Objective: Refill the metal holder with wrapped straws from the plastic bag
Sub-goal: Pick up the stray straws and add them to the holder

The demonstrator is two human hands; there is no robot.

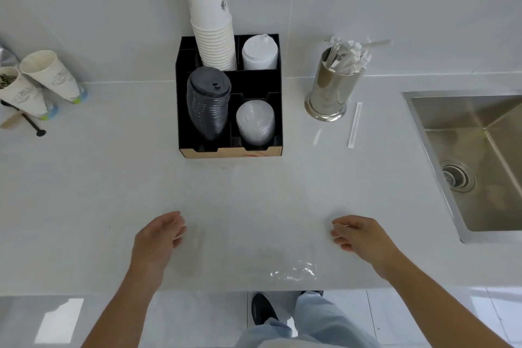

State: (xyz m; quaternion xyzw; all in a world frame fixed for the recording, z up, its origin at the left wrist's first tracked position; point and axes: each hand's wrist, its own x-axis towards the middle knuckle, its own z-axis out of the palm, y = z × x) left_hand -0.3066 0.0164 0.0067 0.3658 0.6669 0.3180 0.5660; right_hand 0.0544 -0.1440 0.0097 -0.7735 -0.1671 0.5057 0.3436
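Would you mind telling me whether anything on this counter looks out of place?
One wrapped straw lies loose on the counter right of the metal holder, not in it with the others. At far left, two paper cups are tipped over.

Premises present as a café or drinks-service station. Evidence: a black organiser (228, 99) holding stacked paper cups (210, 22) and lids (208, 103), a metal holder (332, 87) of wrapped straws (348, 55), and a steel sink (474, 155) set into the pale table (113, 178).
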